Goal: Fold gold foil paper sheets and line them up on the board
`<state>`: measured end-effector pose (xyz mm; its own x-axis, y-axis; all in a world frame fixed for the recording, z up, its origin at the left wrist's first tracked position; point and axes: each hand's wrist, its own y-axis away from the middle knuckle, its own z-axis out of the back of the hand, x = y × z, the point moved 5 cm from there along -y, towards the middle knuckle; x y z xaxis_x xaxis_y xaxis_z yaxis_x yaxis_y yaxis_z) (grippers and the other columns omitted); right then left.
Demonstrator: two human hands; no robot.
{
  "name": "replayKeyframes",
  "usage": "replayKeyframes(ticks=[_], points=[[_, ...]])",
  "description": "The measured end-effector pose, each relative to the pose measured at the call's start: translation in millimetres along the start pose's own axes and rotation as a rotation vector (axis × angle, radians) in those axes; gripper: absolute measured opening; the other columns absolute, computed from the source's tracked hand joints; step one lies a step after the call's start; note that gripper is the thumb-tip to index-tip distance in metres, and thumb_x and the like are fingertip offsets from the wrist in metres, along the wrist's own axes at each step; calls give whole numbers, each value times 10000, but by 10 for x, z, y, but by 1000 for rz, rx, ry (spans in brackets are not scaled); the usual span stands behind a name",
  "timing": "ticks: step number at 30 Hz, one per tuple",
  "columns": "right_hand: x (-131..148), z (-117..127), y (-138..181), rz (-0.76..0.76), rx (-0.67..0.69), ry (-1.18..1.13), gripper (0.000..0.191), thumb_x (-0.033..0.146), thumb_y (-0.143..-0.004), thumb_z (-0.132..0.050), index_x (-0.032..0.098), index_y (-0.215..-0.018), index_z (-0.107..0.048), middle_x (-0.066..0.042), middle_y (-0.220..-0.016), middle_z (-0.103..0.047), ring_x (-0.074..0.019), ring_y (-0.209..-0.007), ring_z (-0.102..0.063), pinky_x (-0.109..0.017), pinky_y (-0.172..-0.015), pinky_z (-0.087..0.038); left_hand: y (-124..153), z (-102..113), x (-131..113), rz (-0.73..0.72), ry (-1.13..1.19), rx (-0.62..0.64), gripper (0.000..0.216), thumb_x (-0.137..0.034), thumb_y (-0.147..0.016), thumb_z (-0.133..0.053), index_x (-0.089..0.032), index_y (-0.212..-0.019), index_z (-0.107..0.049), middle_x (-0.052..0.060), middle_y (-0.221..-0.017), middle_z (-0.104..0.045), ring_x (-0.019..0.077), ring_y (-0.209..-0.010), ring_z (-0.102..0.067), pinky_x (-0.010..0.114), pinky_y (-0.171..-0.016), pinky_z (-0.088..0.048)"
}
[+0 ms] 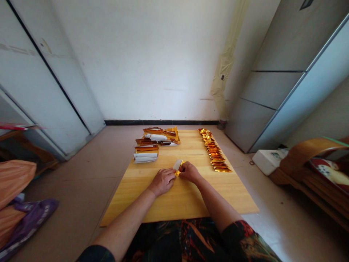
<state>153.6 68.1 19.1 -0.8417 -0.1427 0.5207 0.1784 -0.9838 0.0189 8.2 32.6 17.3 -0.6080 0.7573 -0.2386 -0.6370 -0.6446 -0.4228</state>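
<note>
A small piece of gold foil paper [177, 165] with a whitish side lies between my hands, near the middle of the wooden board [174, 207]. The fingertips of my left hand [163, 181] are closed on its lower left edge. On its right side, the fingers of my right hand [190, 171] pinch the foil and partly hide it. To the far left are stacks of gold and white paper sheets [146, 148]. Folded gold foil pieces [217, 155] overlap in a long row along the board's right side.
Behind the board stands a white wall [158, 72] with a dark baseboard. A grey refrigerator [261, 94] is at the right, beside a white box [268, 162] and a wooden seat [308, 174]. Orange and purple bags [35, 218] lie at the left.
</note>
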Motion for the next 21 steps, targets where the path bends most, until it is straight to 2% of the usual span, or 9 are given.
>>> replayKeyframes(ticks=[4,8,14,21], points=[[33,-17,5,34,-39,64,132,254,-655,-704,171,-737,-642,-13,-824,-604,-107,-706,-522,-187,-590,-339,5,-15,2,5,12,0,238,-68,-737,-518,-209,-871,-656,58,-1126,-672,206,-1063,-608,389,-907,-483],[29,-44,-11,23,-60,88,141,261,-655,-715,172,-730,-635,-13,-816,-597,-108,-720,-512,-190,-604,-328,8,-19,2,9,17,-8,241,-66,-733,-517,-210,-868,-655,55,-1115,-677,203,-1058,-610,383,-901,-486],[7,-48,-51,-61,-13,43,132,202,-627,-721,182,-736,-652,-16,-831,-629,-110,-698,-537,-189,-584,-340,15,-43,26,25,8,8,247,-73,-727,-525,-217,-877,-659,61,-1137,-668,209,-1071,-606,386,-914,-475],[-61,-29,-86,-23,7,-18,112,82,-655,-631,185,-679,-666,-20,-801,-657,-131,-740,-591,-191,-631,-410,3,-43,25,63,8,19,196,-92,-761,-533,-223,-844,-652,38,-1128,-671,190,-1063,-603,350,-908,-452]])
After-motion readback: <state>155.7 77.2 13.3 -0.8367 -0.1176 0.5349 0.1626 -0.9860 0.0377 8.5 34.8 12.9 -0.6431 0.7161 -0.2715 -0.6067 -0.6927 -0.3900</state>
